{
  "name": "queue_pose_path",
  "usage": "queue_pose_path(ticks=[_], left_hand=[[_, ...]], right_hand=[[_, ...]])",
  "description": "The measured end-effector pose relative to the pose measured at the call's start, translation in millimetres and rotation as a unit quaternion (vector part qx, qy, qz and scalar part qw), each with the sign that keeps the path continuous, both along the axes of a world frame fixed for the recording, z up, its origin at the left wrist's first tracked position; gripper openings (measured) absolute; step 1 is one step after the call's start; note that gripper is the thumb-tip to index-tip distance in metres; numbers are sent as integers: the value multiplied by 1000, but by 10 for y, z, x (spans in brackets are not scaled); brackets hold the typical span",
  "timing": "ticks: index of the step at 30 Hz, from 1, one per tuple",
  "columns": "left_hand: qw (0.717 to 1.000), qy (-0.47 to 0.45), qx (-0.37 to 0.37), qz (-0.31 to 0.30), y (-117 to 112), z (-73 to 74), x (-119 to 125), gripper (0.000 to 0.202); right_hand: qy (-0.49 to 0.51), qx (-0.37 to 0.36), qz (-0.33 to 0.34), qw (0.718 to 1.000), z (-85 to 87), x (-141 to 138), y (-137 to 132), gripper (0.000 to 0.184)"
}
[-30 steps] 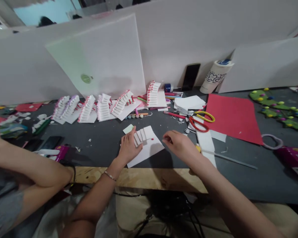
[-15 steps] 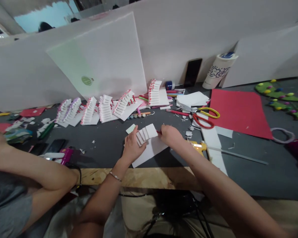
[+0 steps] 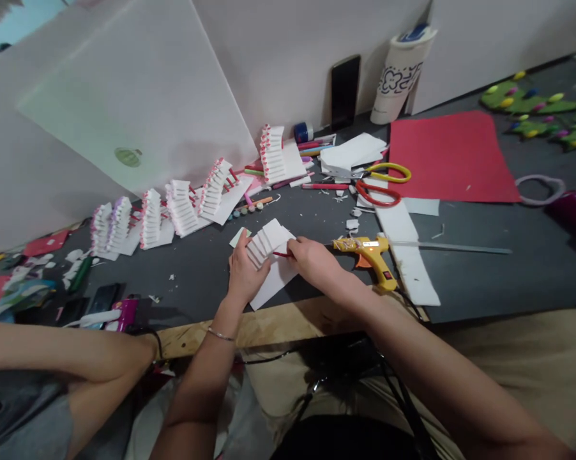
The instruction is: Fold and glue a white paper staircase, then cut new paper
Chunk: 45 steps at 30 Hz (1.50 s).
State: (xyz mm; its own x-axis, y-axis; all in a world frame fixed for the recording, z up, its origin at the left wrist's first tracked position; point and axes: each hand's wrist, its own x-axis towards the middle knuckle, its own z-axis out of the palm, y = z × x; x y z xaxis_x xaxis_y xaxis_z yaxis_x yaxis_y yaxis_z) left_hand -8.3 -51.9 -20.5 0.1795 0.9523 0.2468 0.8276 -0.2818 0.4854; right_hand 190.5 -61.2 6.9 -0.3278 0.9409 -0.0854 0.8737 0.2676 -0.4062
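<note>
My left hand (image 3: 247, 275) is closed on a stepped white foam piece (image 3: 265, 245), thumb and fingers at its sides. Below the piece lies a flat white sheet (image 3: 273, 281), partly covered by my hands. My right hand (image 3: 310, 259) pinches a thin red stick (image 3: 281, 254), whose left end meets the side of the stepped piece. Whether the stick goes into it, I cannot tell. Just right of my right hand lies a yellow glue gun (image 3: 371, 252) with a long glue stick in its back.
Finished-looking stepped pieces (image 3: 180, 207) stand in a row at the back left. Scissors (image 3: 381, 182), a red sheet (image 3: 451, 156), a phone (image 3: 345, 92) and a cup (image 3: 403, 73) are to the right. A neighbour's arm (image 3: 68, 348) rests at the left edge.
The camera view has shifted, bringing the glue gun into fuller view. My right hand is nearer the left one, and more of the red stick shows beside the stepped piece.
</note>
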Motion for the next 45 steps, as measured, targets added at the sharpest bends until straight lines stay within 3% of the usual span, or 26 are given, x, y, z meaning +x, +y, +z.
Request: queue_pose_path(ticks=[4, 14, 27, 31, 35, 37, 41, 45], left_hand=[[1000, 0, -3, 3, 5, 13, 9, 90], [1000, 5, 5, 24, 49, 11, -11, 85], [999, 18, 25, 16, -2, -28, -25, 78], [999, 21, 32, 8, -35, -10, -10, 78], [999, 17, 35, 8, -57, -13, -3, 77], [999, 16, 30, 9, -67, -23, -1, 77], [1000, 18, 10, 10, -93, -34, 12, 78], [1000, 24, -9, 10, -133, -27, 51, 81]], right_hand=[[-13, -7, -12, 1000, 44, 18, -25, 25], [-71, 25, -95, 993, 374, 289, 128, 25], [-146, 40, -173, 973, 356, 1271, 455, 25], [-158, 56, -182, 969, 365, 1403, 618, 37], [-162, 76, -156, 971, 368, 1346, 811, 34], [-170, 77, -127, 974, 356, 1219, 892, 40], [-176, 81, -43, 980, 276, 867, 982, 28], [-213, 58, -12, 975, 154, 637, 1013, 26]])
